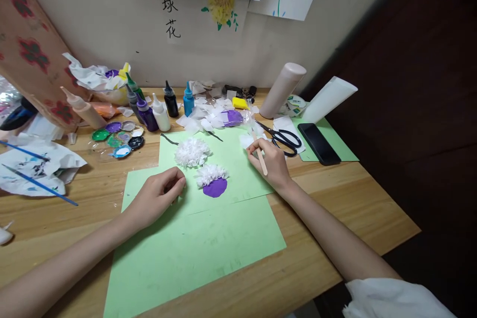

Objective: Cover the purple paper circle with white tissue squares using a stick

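My left hand [158, 196] rests on a light green paper sheet [194, 248], fingers curled in; whether anything is pinched in them I cannot make out. A white tissue-paper flower [192, 152] and a smaller white tuft above a purple paper circle [214, 188] lie just to its right on a second green sheet. My right hand [270, 161] is closed round a thin wooden stick [261, 157], and its fingertips press on a small white tissue piece [248, 140] at the sheet's right edge.
Black scissors [283, 136] and a black phone [318, 143] lie right of my right hand. Several ink bottles [158, 107], a paint palette [119, 138], tissue scraps [214, 117] and a pink tube [281, 90] line the back. Blue brushes [37, 184] lie on stained paper at left.
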### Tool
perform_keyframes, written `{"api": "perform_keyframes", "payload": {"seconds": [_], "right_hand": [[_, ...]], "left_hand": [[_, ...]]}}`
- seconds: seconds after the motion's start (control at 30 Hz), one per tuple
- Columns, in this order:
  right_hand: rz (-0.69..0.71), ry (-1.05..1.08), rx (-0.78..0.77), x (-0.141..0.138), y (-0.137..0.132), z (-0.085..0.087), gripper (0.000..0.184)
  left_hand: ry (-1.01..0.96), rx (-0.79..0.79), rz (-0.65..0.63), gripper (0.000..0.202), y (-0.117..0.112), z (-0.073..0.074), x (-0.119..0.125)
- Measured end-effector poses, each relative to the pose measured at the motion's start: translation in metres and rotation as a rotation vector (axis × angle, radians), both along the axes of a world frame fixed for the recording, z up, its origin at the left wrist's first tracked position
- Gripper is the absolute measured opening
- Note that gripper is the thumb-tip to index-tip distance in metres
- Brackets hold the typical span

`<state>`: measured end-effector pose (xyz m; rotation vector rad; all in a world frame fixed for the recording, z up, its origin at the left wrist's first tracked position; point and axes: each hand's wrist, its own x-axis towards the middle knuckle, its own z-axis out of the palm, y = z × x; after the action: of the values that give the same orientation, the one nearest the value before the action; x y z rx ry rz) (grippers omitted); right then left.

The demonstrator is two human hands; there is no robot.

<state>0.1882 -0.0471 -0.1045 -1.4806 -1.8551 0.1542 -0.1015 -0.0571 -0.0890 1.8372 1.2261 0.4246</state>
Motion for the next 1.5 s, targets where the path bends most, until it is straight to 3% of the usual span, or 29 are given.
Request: {"api": "perform_keyframes", "payload": {"seconds": [0.17, 0.3, 0.43, 0.57, 0.73, 0.87, 0.97, 1.1, 1.2, 1.3, 1.5], "right_hand": [[0.023, 0.48, -0.134, -0.004, -0.006, 0.01, 0.016], [0.039, 0.731, -0.258, -0.001, -0.001, 0.004, 0.024], [0.0, 0.618, -0.222, 0.009, 0.006, -0.004, 0.022], [-0.011, 0.316, -0.164, 0.02, 0.001, 0.01, 0.022], [0.333, -0.104, -0.332, 0.029, -0.01, 0.024, 0.012], [0.389, -0.229, -0.267, 0.031, -0.01, 0.019, 0.011], [0.427, -0.149, -0.315, 0.028, -0.013, 0.023, 0.011], [0.535, 0.214, -0.493, 0.011, -0.027, 0.035, 0.013], [0.607, 0.467, -0.57, -0.01, -0.039, 0.032, 0.017], [0.493, 0.564, -0.533, -0.032, -0.043, 0.019, 0.015], [0.24, 0.432, -0.348, -0.05, -0.039, -0.004, 0.015]], "left_hand": [[0.015, 0.01, 0.002, 0.024, 0.0, 0.0, -0.001], [0.03, 0.027, 0.0, 0.024, 0.0, -0.001, -0.001], [0.048, 0.039, -0.002, 0.024, 0.001, -0.001, 0.0], [0.057, 0.033, -0.008, 0.025, 0.001, 0.0, 0.0], [0.079, 0.052, -0.02, 0.026, 0.001, -0.001, 0.0], [0.076, 0.064, -0.023, 0.027, 0.001, 0.001, 0.0], [0.077, 0.055, -0.032, 0.027, 0.001, 0.002, 0.001], [0.065, 0.073, -0.029, 0.027, 0.0, 0.0, 0.0], [0.057, 0.085, -0.033, 0.026, 0.0, -0.001, 0.0], [0.05, 0.091, -0.033, 0.026, 0.0, -0.002, 0.0], [0.044, 0.09, -0.037, 0.025, 0.001, -0.002, 0.0]]}}
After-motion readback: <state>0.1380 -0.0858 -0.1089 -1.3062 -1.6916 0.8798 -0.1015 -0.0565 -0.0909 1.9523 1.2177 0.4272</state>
